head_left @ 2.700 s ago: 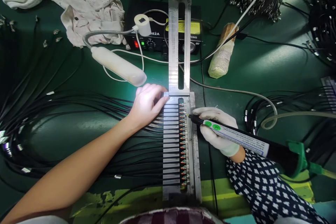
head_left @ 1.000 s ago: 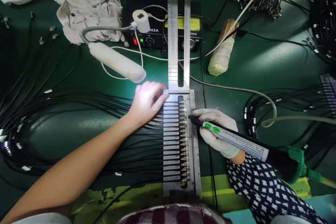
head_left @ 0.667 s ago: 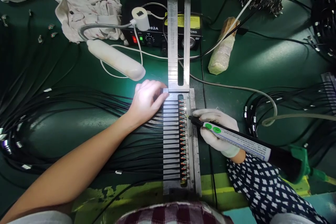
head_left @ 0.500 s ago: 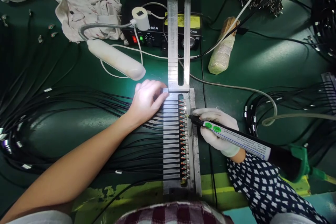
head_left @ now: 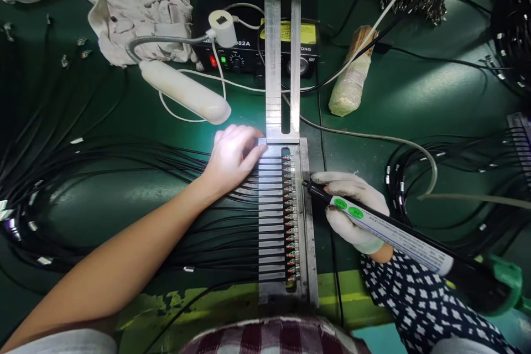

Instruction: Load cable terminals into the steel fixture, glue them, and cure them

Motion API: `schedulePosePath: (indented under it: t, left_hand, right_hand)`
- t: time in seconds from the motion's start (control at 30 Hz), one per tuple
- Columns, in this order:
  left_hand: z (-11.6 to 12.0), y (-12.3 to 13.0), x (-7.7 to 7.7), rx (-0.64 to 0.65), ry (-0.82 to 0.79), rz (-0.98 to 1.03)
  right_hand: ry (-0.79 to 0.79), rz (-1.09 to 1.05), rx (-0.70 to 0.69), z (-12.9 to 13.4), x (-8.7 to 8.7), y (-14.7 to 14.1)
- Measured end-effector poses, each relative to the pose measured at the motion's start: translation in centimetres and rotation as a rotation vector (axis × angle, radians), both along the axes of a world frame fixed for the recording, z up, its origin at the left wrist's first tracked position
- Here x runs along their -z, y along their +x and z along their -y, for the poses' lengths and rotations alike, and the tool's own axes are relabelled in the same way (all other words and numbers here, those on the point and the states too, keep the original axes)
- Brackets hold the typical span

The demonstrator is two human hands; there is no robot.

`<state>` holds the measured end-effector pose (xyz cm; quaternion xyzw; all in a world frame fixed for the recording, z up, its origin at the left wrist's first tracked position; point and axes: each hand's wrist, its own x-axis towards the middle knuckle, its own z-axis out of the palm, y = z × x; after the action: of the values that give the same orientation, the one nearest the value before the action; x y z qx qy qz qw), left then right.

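My bare left hand (head_left: 236, 157) rests at the upper left corner of a slotted metal fixture (head_left: 270, 221), its thumb and curled fingers holding the edge. Black cables (head_left: 232, 227) lie in the fixture's slots, with a column of small metal connectors (head_left: 290, 215) at their ends. In a white glove, my right hand (head_left: 352, 207) grips a black dispensing syringe (head_left: 398, 240) with a pale label and green stickers. Its narrow tip points left at the upper part of the connector row; whether it touches one I cannot tell. The fixture's slotted cover (head_left: 272, 66) lies swung back at the top.
A black dispenser controller (head_left: 253, 58) stands behind the cover. A white gooseneck lamp (head_left: 186, 91) lights my left hand. Crumpled cloth (head_left: 136, 5) lies at the back left, a wrapped stick (head_left: 352, 77) at the back right. Cable bundles (head_left: 25, 221) spread on both sides.
My right hand and the dispensing syringe have shifted to the right, and the tip has drawn slightly back from the connectors. My left hand stays in place on the fixture.
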<state>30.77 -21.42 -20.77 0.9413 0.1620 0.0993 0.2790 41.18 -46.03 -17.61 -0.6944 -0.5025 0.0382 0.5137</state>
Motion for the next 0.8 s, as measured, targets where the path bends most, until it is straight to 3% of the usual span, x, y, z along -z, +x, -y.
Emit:
schedulePosePath:
  t: [0.23, 0.8]
  left_hand:
    - [-0.04, -0.02, 0.13, 0.002, -0.011, 0.007]
    - [-0.16, -0.09, 0.4, 0.016, 0.006, 0.034]
  right_hand:
    - [-0.054, 0.023, -0.022, 0.03, 0.6, -0.37]
    - [-0.012, -0.001, -0.041, -0.03, 0.76, -0.35]
